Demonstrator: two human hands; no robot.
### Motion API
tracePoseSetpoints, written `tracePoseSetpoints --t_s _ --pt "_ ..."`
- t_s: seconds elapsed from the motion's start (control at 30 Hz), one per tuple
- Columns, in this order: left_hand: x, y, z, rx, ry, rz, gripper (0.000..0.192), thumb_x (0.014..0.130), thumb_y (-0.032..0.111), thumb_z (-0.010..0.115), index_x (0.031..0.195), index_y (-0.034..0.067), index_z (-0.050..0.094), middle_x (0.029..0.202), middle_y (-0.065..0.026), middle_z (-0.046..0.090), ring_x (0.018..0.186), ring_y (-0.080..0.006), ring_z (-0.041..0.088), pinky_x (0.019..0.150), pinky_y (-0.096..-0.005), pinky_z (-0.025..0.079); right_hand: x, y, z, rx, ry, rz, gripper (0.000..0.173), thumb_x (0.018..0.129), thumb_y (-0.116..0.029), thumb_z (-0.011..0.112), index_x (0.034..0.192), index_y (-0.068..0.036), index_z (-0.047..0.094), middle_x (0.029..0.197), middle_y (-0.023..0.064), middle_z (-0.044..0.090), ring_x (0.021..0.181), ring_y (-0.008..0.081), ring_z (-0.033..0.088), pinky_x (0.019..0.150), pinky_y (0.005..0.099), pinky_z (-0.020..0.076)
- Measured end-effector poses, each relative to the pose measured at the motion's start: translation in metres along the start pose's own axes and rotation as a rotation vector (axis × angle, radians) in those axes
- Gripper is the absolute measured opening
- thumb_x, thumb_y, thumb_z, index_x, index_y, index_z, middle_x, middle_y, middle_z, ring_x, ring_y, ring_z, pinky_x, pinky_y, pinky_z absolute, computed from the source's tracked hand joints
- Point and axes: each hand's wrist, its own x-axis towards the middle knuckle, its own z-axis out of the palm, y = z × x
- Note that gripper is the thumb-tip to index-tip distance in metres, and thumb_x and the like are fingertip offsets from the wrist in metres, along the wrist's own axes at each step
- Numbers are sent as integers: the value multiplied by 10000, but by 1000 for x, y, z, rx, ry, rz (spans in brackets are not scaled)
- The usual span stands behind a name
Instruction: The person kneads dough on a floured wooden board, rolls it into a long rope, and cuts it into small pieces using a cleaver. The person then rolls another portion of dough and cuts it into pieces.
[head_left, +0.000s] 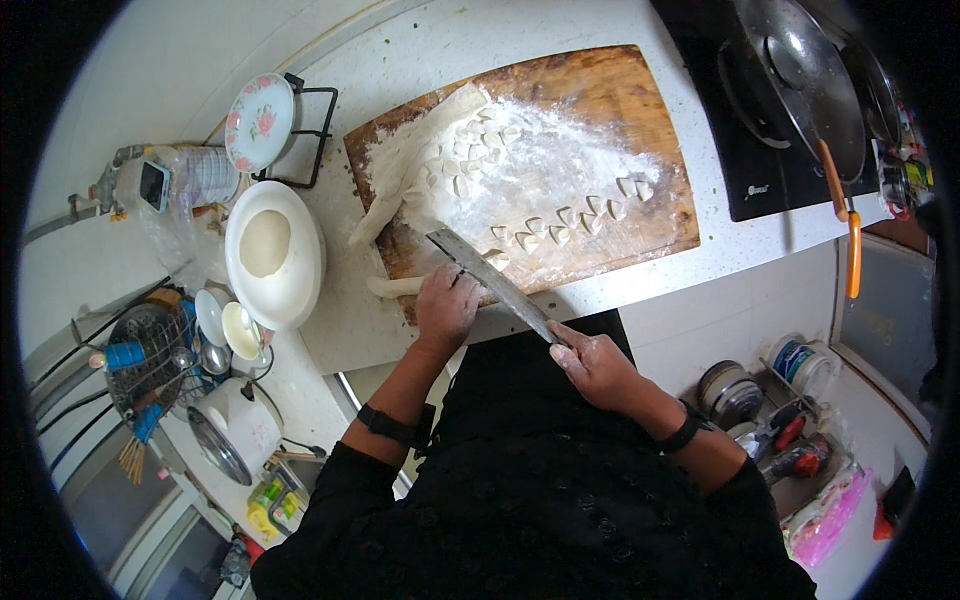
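My right hand (596, 369) grips the handle end of a wide-bladed kitchen knife (487, 277), whose blade slants up and left over the near edge of a wooden cutting board (600, 82). Beside the blade, my left hand (448, 304) holds down a rope of dough (394, 287); part of it is hidden under my fingers. Small cut dough pieces (559, 235) lie in rough rows to the right of the knife. More floured pieces (472, 150) are heaped farther back, next to a long thick strip of dough (420, 150) that hangs over the board's left edge.
Left of the board stand a white bowl (315, 255) with a dough lump (264, 244) and a floral plate (259, 124) on a black rack (322, 135). A wok (810, 90) sits on the black cooktop (757, 180) at right, an orange handle (854, 255) jutting past the counter edge.
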Motion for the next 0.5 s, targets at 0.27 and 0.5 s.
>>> tracePoseSetpoints --t_s 0.27,0.5 --pt "1 0 3 -30 4 -2 110 770 149 651 846 75 624 915 -119 584 816 -326 578 723 -427 473 24 11 14 -118 23 9 495 948 -291 485 1240 109 485 716 279 603 640 422 597 602 436 460" --pt "13 4 -10 -172 5 -178 179 782 174 655 930 75 638 951 -134 586 905 -341 570 783 -416 465 5 7 -24 227 106 15 481 990 -337 437 1326 6 476 542 -6 424 494 78 418 470 277 391"
